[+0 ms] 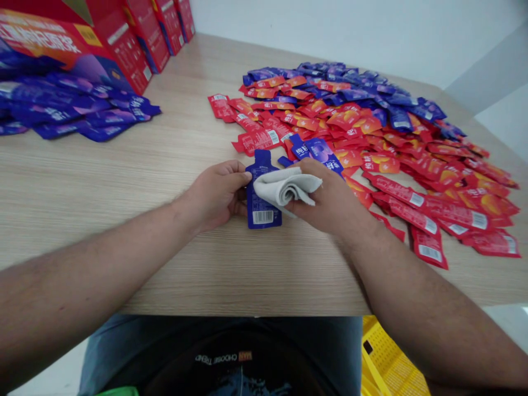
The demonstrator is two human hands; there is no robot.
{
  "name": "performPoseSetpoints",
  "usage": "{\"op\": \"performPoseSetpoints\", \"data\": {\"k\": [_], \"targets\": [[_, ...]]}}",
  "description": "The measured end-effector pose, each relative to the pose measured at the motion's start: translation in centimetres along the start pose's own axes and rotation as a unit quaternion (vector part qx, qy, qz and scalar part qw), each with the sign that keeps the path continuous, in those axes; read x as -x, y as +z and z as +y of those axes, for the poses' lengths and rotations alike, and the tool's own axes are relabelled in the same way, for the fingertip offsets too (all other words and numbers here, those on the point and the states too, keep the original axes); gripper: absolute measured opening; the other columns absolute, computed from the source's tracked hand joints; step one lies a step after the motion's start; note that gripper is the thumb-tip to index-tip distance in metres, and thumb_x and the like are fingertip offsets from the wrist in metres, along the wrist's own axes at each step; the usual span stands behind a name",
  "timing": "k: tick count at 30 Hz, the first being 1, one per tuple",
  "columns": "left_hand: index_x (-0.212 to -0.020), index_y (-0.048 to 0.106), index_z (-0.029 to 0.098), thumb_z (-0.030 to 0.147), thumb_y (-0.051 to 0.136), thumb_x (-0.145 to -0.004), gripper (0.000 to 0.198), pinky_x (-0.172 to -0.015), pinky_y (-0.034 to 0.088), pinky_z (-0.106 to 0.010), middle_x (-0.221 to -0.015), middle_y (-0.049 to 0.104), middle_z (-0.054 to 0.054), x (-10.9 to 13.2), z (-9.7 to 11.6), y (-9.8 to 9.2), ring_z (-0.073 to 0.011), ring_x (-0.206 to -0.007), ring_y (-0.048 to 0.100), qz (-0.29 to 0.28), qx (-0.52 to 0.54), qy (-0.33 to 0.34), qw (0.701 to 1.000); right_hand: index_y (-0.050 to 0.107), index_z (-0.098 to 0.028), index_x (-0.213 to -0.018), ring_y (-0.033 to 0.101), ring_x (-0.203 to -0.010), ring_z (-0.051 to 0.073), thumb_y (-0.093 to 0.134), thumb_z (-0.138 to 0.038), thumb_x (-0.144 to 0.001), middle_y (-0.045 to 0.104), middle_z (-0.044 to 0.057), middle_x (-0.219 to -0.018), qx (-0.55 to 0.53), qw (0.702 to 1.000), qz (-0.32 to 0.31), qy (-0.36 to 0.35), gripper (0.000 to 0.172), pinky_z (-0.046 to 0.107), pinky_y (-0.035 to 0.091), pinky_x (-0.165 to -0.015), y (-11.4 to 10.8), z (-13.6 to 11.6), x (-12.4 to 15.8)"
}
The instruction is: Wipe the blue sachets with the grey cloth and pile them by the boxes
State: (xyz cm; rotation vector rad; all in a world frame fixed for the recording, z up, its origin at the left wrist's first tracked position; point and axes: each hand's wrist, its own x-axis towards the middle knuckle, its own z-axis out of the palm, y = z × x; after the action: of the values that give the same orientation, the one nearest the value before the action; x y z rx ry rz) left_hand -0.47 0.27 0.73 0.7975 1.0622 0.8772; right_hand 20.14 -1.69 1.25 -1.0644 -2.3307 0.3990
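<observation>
A blue spouted pouch [260, 206] lies label side up on the wooden table [124, 181], just ahead of me. My left hand [216, 193] pinches its left edge near the spout, fingers curled. Closed around a folded white cloth [285, 186], my right hand [330, 201] presses it onto the pouch's upper right part. The cloth hides part of the pouch.
A big heap of red and blue pouches [363, 126] spreads over the right half of the table. Another pile of blue pouches [74, 110] lies at the far left beside red cartons [136, 38]. A yellow crate [388, 363] sits below the table's near edge.
</observation>
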Motion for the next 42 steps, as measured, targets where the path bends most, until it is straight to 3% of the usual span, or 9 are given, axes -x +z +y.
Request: {"op": "performPoseSetpoints", "data": {"k": [4,9,12,16,20,28,32,37,42], "targets": [[-0.074,0.050,0.020,0.011,0.060,-0.083,0.016,-0.044,0.045,-0.022,-0.057,0.055,0.002,0.0,-0.2,-0.1,-0.0116,-0.045,0.052,-0.004,-0.017,0.008,1.000,0.066,-0.024,-0.098,0.065,-0.091,0.022,0.072,-0.027,-0.083,0.071,0.003,-0.096,-0.050,0.994,-0.089,-0.045,0.017,0.034,0.052,-0.079,0.1,0.1,0.0],[-0.075,0.054,0.020,0.013,0.064,-0.080,0.013,-0.041,0.044,-0.022,-0.059,0.057,0.001,0.4,-0.4,-0.2,-0.0136,-0.047,0.055,-0.058,-0.088,0.006,0.994,0.068,-0.023,-0.102,0.065,-0.099,0.027,0.068,-0.035,-0.089,0.072,0.007,-0.101,0.019,0.995,0.079,0.049,0.017,0.042,0.051,-0.087,0.1,0.5,-0.2],[-0.074,0.055,0.020,0.014,0.068,-0.076,0.015,-0.042,0.042,-0.020,-0.059,0.055,0.002,0.5,-0.5,-0.3,-0.0116,-0.048,0.053,-0.064,-0.100,0.024,0.993,0.069,-0.023,-0.100,0.066,-0.094,0.026,0.070,-0.038,-0.087,0.071,0.006,-0.097,0.008,0.999,0.033,0.041,0.020,0.041,0.052,-0.084,0.1,0.7,-0.3],[-0.076,0.055,0.020,0.017,0.068,-0.076,0.014,-0.043,0.044,-0.022,-0.060,0.055,0.003,0.5,-0.6,-0.4,-0.0119,-0.049,0.052,-0.075,-0.103,0.034,0.991,0.069,-0.023,-0.100,0.067,-0.096,0.027,0.067,-0.039,-0.090,0.072,0.006,-0.099,0.005,0.995,0.076,0.066,0.019,0.041,0.052,-0.085,0.1,0.7,-0.4],[-0.076,0.054,0.020,0.020,0.069,-0.078,0.016,-0.043,0.043,-0.020,-0.060,0.054,0.003,0.4,-0.6,-0.5,-0.0102,-0.049,0.051,-0.079,-0.116,0.053,0.989,0.070,-0.022,-0.099,0.067,-0.092,0.026,0.071,-0.041,-0.087,0.073,0.007,-0.098,-0.001,0.998,0.038,0.048,0.023,0.040,0.053,-0.082,0.2,0.6,-0.4],[-0.081,0.055,0.019,0.020,0.069,-0.080,0.014,-0.047,0.042,-0.018,-0.064,0.054,0.005,0.2,-0.9,-1.1,-0.0085,-0.053,0.050,-0.115,-0.163,0.077,0.977,0.071,-0.021,-0.102,0.068,-0.095,0.026,0.070,-0.042,-0.088,0.074,0.007,-0.102,0.020,0.996,0.072,0.056,0.025,0.039,0.054,-0.083,0.4,0.9,-0.3],[-0.079,0.051,0.020,0.021,0.066,-0.081,0.015,-0.048,0.045,-0.021,-0.064,0.054,0.005,0.3,-0.9,-0.8,-0.0103,-0.053,0.053,-0.105,-0.138,0.059,0.983,0.070,-0.021,-0.107,0.067,-0.095,0.026,0.067,-0.038,-0.091,0.074,0.006,-0.101,0.031,0.990,0.113,0.080,0.023,0.040,0.053,-0.084,0.6,0.7,-0.3],[-0.076,0.050,0.019,0.016,0.064,-0.083,0.016,-0.047,0.039,-0.019,-0.059,0.052,0.005,0.3,-0.5,-0.3,-0.0077,-0.048,0.047,-0.041,-0.113,0.045,0.992,0.066,-0.021,-0.100,0.065,-0.091,0.023,0.073,-0.031,-0.083,0.071,0.005,-0.096,-0.001,1.000,-0.014,-0.018,0.021,0.034,0.051,-0.078,1.1,-0.3,0.0],[-0.075,0.046,0.020,0.011,0.057,-0.087,0.019,-0.045,0.037,-0.019,-0.056,0.050,0.005,0.4,0.1,0.2,-0.0081,-0.046,0.046,-0.008,-0.067,0.010,0.998,0.064,-0.021,-0.097,0.062,-0.095,0.023,0.069,-0.028,-0.087,0.070,0.006,-0.095,0.016,1.000,0.023,-0.014,0.013,0.035,0.051,-0.083,1.2,-0.9,0.1]]}}
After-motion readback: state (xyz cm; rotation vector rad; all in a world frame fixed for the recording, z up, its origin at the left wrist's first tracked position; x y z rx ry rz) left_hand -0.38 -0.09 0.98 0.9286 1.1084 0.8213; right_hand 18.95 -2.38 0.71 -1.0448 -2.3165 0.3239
